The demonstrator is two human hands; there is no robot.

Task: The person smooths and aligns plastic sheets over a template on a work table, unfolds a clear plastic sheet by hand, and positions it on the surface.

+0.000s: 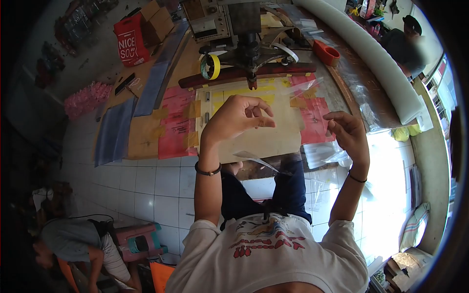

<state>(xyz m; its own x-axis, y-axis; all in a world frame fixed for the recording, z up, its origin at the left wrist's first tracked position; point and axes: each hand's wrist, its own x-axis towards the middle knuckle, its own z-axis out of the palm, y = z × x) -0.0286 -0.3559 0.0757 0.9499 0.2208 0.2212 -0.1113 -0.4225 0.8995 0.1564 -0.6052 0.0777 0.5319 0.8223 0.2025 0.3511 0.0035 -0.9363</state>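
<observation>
My left hand [240,117] is raised above a pale board [259,139], its fingers curled loosely and a gap showing between fingers and thumb. I see nothing held in it. Over the board's right side, my right hand [349,134] has bent fingers, with thumb and index fingertip slightly apart and nothing visible between them. Red sheets [177,119] with tan tape flank the board on both sides. At its front edge a thin translucent plastic sheet [255,158] hangs, slightly blurred. Behind my hands is a dark-red bar [224,74] on a metal clamp [250,53].
A yellow tape roll [210,67] hangs on the clamp. An orange-red tape dispenser [326,52] sits behind on the right, near a long white roll [371,58]. Clear plastic [325,154] lies below my right hand. One person [78,239] bends at lower left; another [403,46] is at upper right.
</observation>
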